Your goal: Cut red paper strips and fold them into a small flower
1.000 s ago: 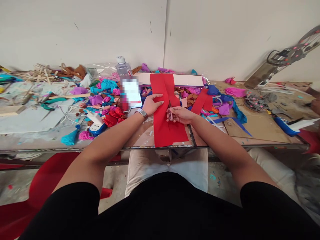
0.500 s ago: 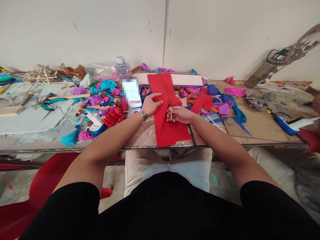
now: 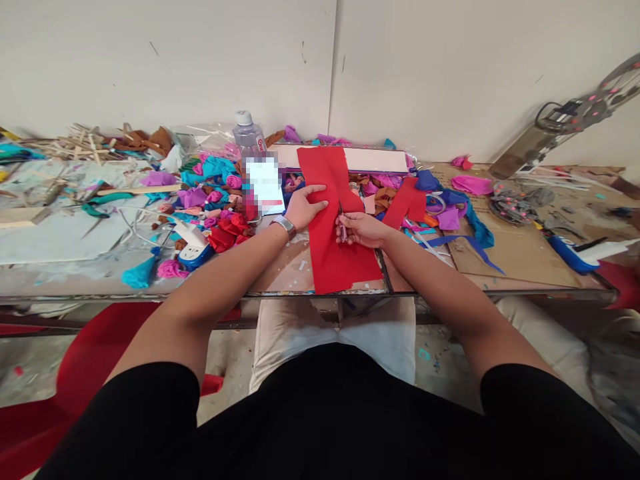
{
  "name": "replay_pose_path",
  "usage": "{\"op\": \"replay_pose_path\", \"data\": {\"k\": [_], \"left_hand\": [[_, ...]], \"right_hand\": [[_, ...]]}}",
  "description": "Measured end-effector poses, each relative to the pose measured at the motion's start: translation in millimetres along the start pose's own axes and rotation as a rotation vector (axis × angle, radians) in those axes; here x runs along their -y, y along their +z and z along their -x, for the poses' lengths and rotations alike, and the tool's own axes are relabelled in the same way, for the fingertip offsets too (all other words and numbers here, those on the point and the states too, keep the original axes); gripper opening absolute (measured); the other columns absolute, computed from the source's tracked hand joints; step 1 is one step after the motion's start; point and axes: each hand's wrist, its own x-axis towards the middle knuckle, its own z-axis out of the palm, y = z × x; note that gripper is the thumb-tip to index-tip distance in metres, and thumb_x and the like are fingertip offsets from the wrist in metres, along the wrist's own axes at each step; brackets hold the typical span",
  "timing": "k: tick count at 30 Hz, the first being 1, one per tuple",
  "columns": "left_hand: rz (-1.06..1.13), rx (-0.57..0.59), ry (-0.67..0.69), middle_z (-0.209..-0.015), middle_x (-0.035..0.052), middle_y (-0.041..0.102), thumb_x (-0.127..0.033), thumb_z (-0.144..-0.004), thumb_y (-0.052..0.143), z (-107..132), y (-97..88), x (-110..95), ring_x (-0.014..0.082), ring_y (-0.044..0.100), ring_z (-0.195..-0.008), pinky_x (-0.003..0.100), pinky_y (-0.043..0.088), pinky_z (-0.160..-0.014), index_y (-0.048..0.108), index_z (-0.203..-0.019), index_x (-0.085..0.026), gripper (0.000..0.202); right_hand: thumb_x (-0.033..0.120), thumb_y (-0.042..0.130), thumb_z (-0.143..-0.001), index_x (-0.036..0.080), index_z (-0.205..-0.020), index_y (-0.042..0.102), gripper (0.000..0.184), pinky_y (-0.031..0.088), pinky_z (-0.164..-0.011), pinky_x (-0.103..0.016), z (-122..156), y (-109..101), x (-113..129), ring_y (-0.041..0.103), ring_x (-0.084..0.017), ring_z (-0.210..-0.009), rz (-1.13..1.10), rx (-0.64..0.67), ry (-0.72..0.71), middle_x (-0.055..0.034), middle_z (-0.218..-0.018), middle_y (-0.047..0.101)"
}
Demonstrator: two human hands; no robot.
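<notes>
A long red cloth (image 3: 330, 260) lies lengthwise on the table (image 3: 280, 273) in front of me. My left hand (image 3: 303, 207), with a watch on the wrist, presses flat on the cloth's left edge, fingers stretched out. My right hand (image 3: 361, 229) is closed round small scissors (image 3: 341, 223) whose blades point away from me into the middle of the cloth. A second red strip (image 3: 405, 200) lies just to the right.
Crumpled pink, teal, purple and red cloth scraps (image 3: 210, 193) pile to the left, with a water bottle (image 3: 249, 137), a phone (image 3: 264, 185) and a white power strip (image 3: 193, 247). A white board (image 3: 375, 160) lies behind. Cardboard (image 3: 510, 247) and blue strips cover the right. A red chair (image 3: 75, 373) stands lower left.
The far end of the red cloth has shifted slightly left between the earliest frame and now. Both hands stay in nearly the same place on it.
</notes>
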Motion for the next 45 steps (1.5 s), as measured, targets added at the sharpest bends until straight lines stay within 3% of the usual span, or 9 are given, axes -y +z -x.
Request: {"op": "replay_pose_path", "data": {"k": [9, 17, 23, 45], "left_hand": [[-0.012, -0.001, 0.026, -0.131, 0.0084, 0.075, -0.025, -0.077, 0.078, 2, -1.2, -5, 0.0265, 0.072, -0.117, 0.046, 0.056, -0.113, 0.071, -0.128, -0.017, 0.052], [0.019, -0.022, 0.012, -0.137, 0.0086, 0.071, -0.035, -0.088, 0.070, -1, 1.4, 2, 0.0254, 0.066, -0.128, 0.044, 0.050, -0.119, 0.069, -0.126, -0.020, 0.041], [0.037, -0.031, -0.001, -0.138, 0.0083, 0.070, -0.032, -0.089, 0.067, -4, 2.4, 8, 0.0246, 0.066, -0.128, 0.044, 0.050, -0.118, 0.068, -0.125, -0.021, 0.037], [-0.018, 0.003, 0.016, -0.134, 0.0078, 0.071, -0.020, -0.085, 0.067, -2, -1.3, 1, 0.0253, 0.068, -0.121, 0.045, 0.054, -0.115, 0.069, -0.126, -0.019, 0.042]], "right_hand": [[0.029, 0.064, -0.104, 0.016, -0.090, 0.059, 0.020, 0.051, -0.044, -0.016, 0, -1, 0, 0.076, -0.016, -0.065, 0.003, 0.009, -0.003, -0.0013, -0.070, 0.069], [0.032, 0.068, -0.102, 0.017, -0.091, 0.060, 0.021, 0.051, -0.044, -0.016, 1, -1, 0, 0.076, -0.016, -0.067, 0.011, 0.027, -0.002, -0.0012, -0.072, 0.069], [0.034, 0.070, -0.101, 0.018, -0.091, 0.060, 0.022, 0.051, -0.043, -0.016, 1, 1, 0, 0.076, -0.015, -0.066, 0.018, 0.030, -0.005, -0.0009, -0.071, 0.070], [0.025, 0.043, -0.112, 0.014, -0.099, 0.062, 0.026, 0.054, -0.043, -0.017, 2, 1, 3, 0.078, -0.016, -0.067, -0.048, -0.007, -0.009, -0.0031, -0.075, 0.072]]}}
